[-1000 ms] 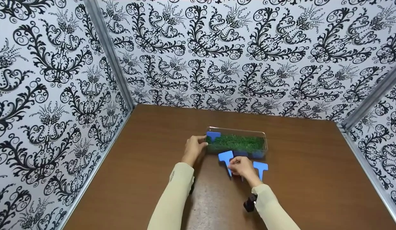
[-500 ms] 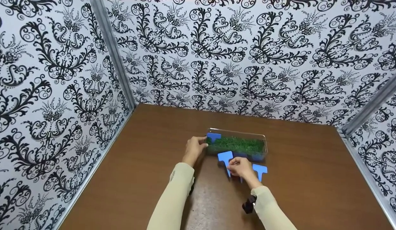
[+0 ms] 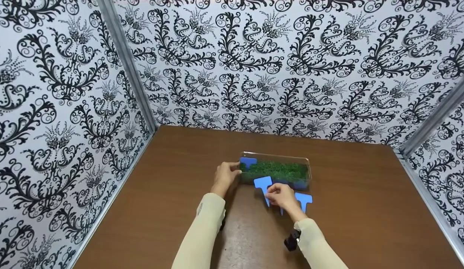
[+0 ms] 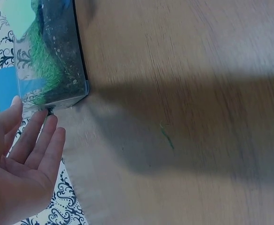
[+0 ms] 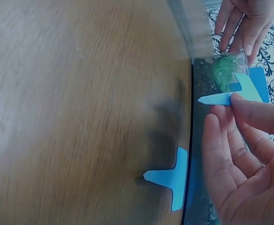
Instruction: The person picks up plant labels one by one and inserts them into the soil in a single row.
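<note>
A clear plastic box (image 3: 309, 173) filled with dark soil and green grass (image 3: 278, 170) sits on the table. One blue T-shaped plant label (image 3: 248, 161) stands upright in its left end. At that end my left hand (image 3: 225, 175) touches the box wall with thumb and fingertips, fingers fairly straight in the left wrist view. Between thumb and fingers my right hand (image 3: 282, 195) pinches a second blue label (image 5: 216, 99) by its stem, raised in front of the box. Another blue label (image 3: 304, 200) lies on the table, right of that hand. A further blue stem tip (image 3: 281, 212) shows below the hand.
The brown wooden table (image 3: 366, 209) is bounded by patterned black-and-white walls (image 3: 261, 67) with metal corner posts. A loose blade of grass (image 4: 166, 137) lies on the table. The right wrist wears a small black device (image 3: 291, 240).
The head view shifts slightly. Both hands stay nearly still, the left at the box end and the right still pinching its label in front of the box.
</note>
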`<state>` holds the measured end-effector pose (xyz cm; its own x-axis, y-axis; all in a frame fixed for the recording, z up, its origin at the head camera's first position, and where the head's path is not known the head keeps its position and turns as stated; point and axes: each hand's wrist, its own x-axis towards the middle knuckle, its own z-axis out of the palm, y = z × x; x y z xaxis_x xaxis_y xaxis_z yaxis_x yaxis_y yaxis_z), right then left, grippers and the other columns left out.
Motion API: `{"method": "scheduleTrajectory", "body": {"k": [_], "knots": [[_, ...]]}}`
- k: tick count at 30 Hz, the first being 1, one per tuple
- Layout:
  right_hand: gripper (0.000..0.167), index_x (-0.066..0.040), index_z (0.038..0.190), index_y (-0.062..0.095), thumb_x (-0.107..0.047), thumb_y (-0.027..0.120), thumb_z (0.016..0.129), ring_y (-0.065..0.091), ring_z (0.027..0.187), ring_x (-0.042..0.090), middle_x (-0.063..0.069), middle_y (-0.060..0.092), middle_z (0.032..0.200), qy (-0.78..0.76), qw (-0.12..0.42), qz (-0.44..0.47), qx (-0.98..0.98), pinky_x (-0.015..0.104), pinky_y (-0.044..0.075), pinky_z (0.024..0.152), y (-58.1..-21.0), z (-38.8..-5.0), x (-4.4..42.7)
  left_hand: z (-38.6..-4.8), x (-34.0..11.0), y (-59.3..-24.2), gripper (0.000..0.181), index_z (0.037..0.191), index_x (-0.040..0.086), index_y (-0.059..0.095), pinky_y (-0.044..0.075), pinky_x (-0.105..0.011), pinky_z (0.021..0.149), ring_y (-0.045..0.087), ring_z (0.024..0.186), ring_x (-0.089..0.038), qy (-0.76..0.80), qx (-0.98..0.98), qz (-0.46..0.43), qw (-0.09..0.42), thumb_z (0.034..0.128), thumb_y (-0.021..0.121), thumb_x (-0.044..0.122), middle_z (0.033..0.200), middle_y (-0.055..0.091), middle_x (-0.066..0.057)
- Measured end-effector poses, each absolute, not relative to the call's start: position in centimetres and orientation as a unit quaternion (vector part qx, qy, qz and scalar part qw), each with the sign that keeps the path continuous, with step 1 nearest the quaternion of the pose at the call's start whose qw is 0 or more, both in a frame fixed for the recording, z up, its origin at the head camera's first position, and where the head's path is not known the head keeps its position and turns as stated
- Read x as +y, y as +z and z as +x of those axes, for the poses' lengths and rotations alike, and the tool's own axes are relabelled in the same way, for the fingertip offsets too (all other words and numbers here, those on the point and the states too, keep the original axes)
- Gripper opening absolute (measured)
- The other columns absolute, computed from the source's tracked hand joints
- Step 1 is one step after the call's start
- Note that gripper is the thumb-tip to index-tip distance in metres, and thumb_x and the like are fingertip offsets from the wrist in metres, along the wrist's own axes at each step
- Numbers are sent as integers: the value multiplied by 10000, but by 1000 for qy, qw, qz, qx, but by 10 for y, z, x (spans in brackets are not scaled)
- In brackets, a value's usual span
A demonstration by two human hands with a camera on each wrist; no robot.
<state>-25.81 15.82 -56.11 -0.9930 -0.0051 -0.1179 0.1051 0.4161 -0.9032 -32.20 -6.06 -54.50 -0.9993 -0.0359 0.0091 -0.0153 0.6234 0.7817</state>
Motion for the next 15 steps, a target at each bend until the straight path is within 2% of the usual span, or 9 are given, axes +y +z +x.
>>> {"method": "scheduleTrajectory", "body": {"k": [7, 15], "knots": [[44, 9, 877, 701, -10, 738, 862, 679, 650, 144, 95, 700, 780, -527, 32, 14, 849, 311, 604, 641, -558, -260, 161, -323, -60, -546, 342, 1260, 236, 712, 544, -470, 951, 663, 1164, -295, -435, -900, 18, 17, 923, 717, 183, 1267, 707, -58], [45, 10, 874, 697, -14, 734, 866, 677, 658, 146, 90, 694, 773, -530, 45, 16, 847, 310, 605, 646, -559, -259, 160, -323, -61, -546, 331, 1245, 222, 723, 538, -465, 969, 659, 1176, -291, -444, -896, 19, 16, 917, 724, 174, 1261, 709, -59]]}}
